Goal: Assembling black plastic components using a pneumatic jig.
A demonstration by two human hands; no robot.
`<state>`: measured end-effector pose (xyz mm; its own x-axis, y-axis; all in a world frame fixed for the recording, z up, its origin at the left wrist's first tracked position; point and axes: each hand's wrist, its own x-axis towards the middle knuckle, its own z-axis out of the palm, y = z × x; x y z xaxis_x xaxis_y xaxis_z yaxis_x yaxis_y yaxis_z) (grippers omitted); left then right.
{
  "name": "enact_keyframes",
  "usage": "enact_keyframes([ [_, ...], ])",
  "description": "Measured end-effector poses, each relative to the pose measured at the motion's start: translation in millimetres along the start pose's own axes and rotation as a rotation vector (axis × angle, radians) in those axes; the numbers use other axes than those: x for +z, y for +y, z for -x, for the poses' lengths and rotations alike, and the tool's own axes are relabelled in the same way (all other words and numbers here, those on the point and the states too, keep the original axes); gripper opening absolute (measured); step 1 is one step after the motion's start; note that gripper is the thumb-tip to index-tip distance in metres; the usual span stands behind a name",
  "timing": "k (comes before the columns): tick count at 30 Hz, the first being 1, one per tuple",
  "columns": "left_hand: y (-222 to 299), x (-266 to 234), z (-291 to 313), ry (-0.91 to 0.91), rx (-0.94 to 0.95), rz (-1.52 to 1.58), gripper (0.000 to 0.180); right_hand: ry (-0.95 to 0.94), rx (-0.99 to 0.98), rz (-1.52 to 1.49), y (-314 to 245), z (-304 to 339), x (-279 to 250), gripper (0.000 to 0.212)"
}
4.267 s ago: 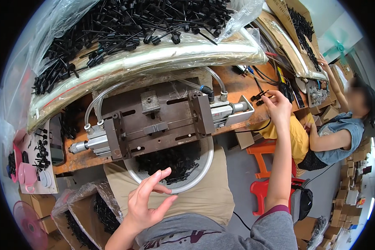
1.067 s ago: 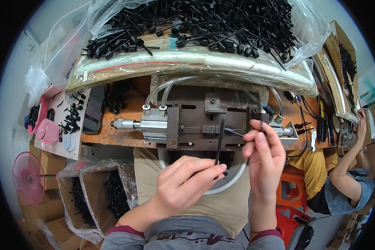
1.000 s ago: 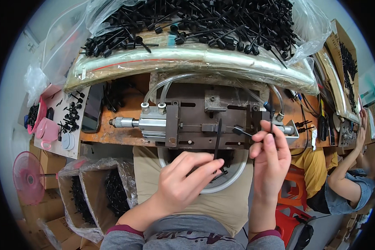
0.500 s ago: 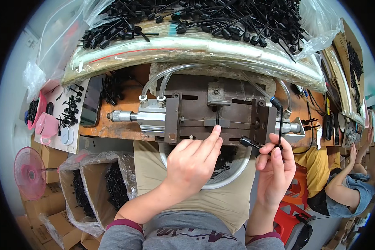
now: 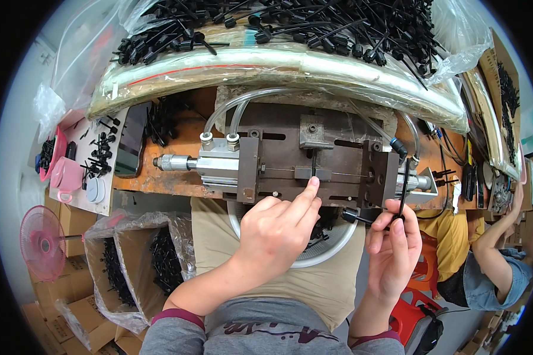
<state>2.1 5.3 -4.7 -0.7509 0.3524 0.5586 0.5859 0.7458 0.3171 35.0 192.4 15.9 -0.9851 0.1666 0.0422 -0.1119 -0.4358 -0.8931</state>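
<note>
At the left of the brown fixture, the silver cylinder lies along the line of the thin rod; fingers are best placed out of that line. Next, the left hand reaches up with 1 index finger extended, its tip at the lower end of a black stem, while the other fingers curl under (I cannot tell whether they grip anything). The stem lies across the small grey block and runs up to the metal bracket. Good practice would be light, even pressure, with the stem seated straight before the finger lifts away. Below, the white-rimmed basket sits under the fixture's front edge, so a slipped part might drop in. Farther right, the right hand pinches what look like 2 black pieces, 1 standing upright, 1 pointing left; these should be held clear of the right-hand post.
</note>
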Motion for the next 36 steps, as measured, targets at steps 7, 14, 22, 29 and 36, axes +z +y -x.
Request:
enact_keyframes([
  [7, -3, 1, 1, 0.010, 0.005, 0.038, 0.023, -0.009, 0.035, -0.054, 0, 2, -3, 0.030],
  [14, -4, 7, 7, 0.081, -0.087, 0.279, 0.024, 0.005, 0.053, -0.096, 0, 5, -5, 0.030],
  [22, -10, -11, 35, -0.062, -0.315, 1.143, 0.032, -0.028, 0.065, -0.154, 2, 6, -4, 0.030],
  [29, -10, -21, 49, -0.110, -0.418, 1.360, 0.027, -0.058, 0.074, -0.169, 2, 9, 1, 0.031],
  [36, -9, -24, 46, -0.129, -0.439, 1.553, 0.028, -0.053, 0.082, -0.174, 0, 11, 1, 0.031],
])
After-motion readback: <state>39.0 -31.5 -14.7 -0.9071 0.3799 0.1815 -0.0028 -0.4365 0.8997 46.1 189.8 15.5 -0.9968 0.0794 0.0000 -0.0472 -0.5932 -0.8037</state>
